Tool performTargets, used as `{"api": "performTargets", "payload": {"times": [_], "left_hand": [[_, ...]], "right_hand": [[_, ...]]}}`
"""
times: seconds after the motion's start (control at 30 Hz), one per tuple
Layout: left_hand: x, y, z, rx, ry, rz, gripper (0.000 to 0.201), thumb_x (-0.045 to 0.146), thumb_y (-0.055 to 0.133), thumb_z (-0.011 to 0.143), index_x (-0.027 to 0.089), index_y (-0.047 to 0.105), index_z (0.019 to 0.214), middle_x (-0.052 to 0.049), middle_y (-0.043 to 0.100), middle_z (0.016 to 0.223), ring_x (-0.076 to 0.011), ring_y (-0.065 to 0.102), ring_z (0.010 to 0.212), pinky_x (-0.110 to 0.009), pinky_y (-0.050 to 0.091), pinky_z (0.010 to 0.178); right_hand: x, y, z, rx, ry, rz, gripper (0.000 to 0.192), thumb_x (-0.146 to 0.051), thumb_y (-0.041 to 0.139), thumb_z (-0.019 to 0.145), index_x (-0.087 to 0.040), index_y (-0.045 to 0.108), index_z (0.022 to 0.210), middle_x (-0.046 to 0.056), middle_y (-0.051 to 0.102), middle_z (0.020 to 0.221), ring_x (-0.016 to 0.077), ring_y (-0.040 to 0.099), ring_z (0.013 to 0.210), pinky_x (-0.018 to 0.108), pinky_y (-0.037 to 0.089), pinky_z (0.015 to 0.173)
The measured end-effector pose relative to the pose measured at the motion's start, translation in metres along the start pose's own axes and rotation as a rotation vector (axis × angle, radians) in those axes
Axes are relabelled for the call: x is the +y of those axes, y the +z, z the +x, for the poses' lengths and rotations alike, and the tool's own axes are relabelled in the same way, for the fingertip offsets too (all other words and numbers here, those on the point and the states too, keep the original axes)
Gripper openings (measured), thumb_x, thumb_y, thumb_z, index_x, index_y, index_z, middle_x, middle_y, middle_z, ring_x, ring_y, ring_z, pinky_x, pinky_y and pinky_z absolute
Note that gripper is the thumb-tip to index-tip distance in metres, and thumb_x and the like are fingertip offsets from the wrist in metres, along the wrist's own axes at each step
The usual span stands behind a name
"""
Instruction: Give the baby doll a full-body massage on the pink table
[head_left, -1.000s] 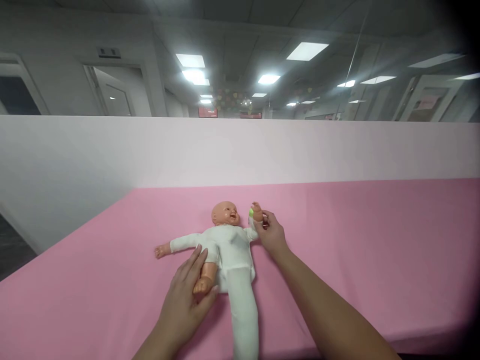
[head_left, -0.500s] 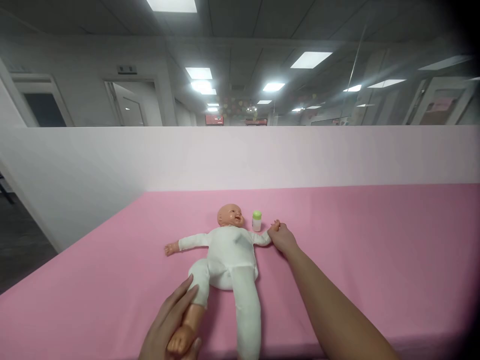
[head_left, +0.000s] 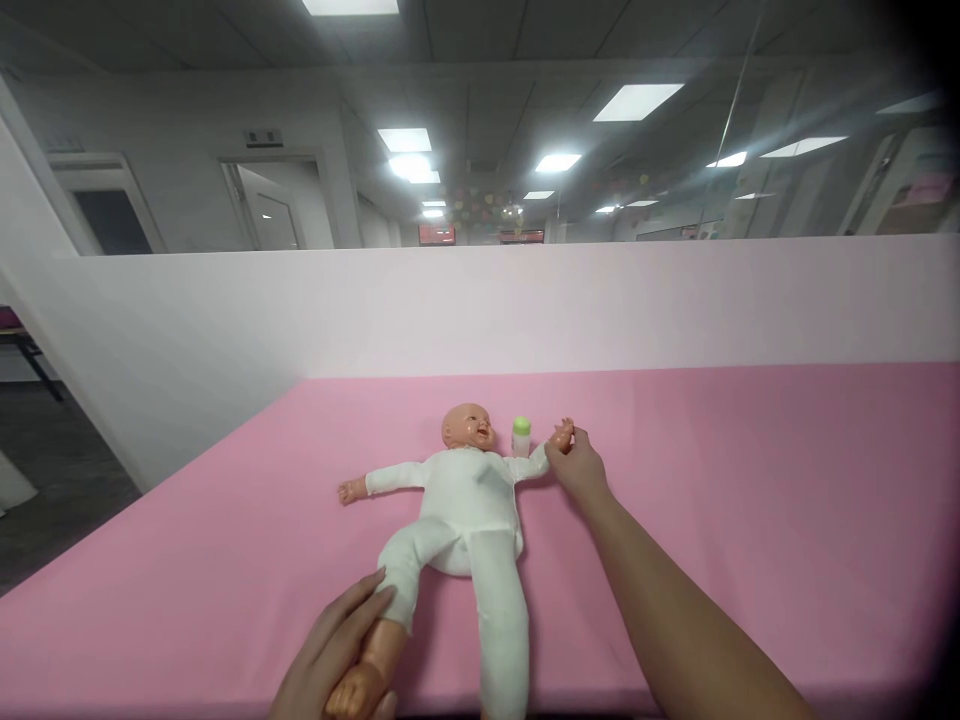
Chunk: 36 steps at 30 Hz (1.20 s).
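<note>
A baby doll (head_left: 469, 490) in a white cloth suit lies on its back on a pink-covered table (head_left: 712, 480), head away from me. My right hand (head_left: 581, 465) is closed round the doll's forearm near the wrist; the doll's small hand pokes out above my fingers. At the bottom of the view, my left hand (head_left: 330, 640) lies along the doll's bent leg, fingers on the trouser cuff and thumb by the bare foot (head_left: 356, 690). A small bottle (head_left: 521, 437) with a green cap stands beside the doll's head. The doll's other leg stretches straight toward me.
A low white wall (head_left: 600, 305) runs behind the table, with a glass pane above it. Another white panel (head_left: 180, 350) borders the left side. Beyond it, part of a dark-legged table (head_left: 37, 355) shows above a grey floor.
My right hand has raised the doll's hand slightly, and more of it shows. My left hand keeps its hold on the leg. The whole view has shifted a little.
</note>
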<state>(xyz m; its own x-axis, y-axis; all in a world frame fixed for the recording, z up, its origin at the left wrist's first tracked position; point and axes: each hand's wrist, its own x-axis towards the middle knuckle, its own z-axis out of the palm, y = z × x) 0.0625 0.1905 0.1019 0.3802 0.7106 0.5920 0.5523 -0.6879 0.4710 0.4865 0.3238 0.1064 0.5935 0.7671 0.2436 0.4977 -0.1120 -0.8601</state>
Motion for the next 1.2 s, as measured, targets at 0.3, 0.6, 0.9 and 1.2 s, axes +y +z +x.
{"api": "performTargets", "payload": {"times": [0.3,0.6,0.9,1.2], "left_hand": [[0.001,0.017,0.076,-0.103,0.046,0.094,0.066,0.025,0.061,0.089,0.029,0.045,0.153,-0.008,0.041,0.161,-0.0323,0.042,0.146,-0.051,0.044,0.116],[-0.009,0.047,0.105,-0.256,0.005,0.144,0.076,0.022,0.063,0.087,0.032,0.037,0.158,-0.005,0.039,0.163,-0.0303,0.04,0.146,-0.05,0.042,0.117],[-0.019,0.048,0.107,-0.225,0.061,0.121,0.08,0.018,0.066,0.082,0.033,0.041,0.156,-0.005,0.042,0.161,-0.0311,0.045,0.143,-0.05,0.044,0.116],[-0.013,0.042,0.094,-0.124,0.052,0.106,0.079,0.018,0.064,0.08,0.031,0.042,0.155,-0.006,0.044,0.159,-0.0312,0.046,0.144,-0.05,0.045,0.115]], "right_hand": [[-0.044,0.018,-0.046,-0.309,-0.528,0.081,0.036,-0.047,0.067,0.09,-0.031,0.072,0.121,0.003,0.073,0.113,0.0255,0.066,0.104,0.039,0.053,0.093],[-0.044,0.034,-0.05,-0.346,-0.66,-0.098,0.025,-0.048,0.066,0.094,-0.036,0.078,0.113,0.003,0.072,0.118,0.0275,0.06,0.116,0.047,0.045,0.105],[-0.046,0.03,-0.045,-0.423,-0.678,-0.081,0.034,-0.038,0.078,0.084,-0.031,0.076,0.117,0.005,0.071,0.119,0.0286,0.058,0.117,0.046,0.043,0.106],[-0.019,0.018,-0.016,-0.353,-0.274,0.404,0.045,-0.043,0.073,0.085,-0.025,0.07,0.126,0.007,0.073,0.12,0.0274,0.068,0.099,0.042,0.056,0.086]]}}
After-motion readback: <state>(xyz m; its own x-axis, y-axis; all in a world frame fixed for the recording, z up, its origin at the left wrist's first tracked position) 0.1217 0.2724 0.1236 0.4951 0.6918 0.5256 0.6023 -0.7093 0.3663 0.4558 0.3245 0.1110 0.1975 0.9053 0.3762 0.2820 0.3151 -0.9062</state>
